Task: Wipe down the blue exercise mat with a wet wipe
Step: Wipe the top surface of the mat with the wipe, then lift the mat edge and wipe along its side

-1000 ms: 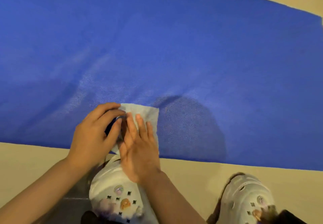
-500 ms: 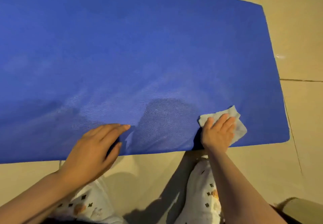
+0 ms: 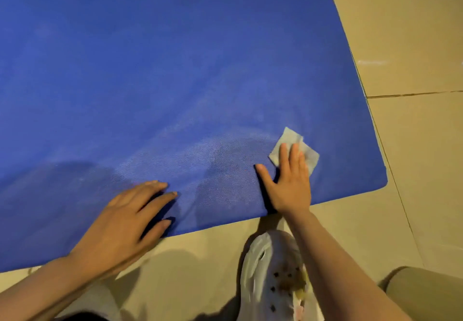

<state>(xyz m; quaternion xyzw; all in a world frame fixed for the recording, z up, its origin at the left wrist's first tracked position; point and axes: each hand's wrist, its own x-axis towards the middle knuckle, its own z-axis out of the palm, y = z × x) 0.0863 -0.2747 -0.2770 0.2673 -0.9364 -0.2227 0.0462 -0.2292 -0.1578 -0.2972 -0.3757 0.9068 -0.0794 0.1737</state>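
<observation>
Tan tile floor [image 3: 413, 44], mat laid flat on it. Nearest: white clog [image 3: 275, 270] at the mat's near edge. Left hand [image 3: 120, 228] flat, fingers spread, pressing the blue mat [image 3: 175, 70] down. Right hand [image 3: 290, 182] flat, straight fingers pressing the wet wipe [image 3: 290, 142] near the mat's right end. Wipe: light, limp, likely to bunch; best pinned under the fingertips. Mat: soft, flexible, may creep. No containers in view.
</observation>
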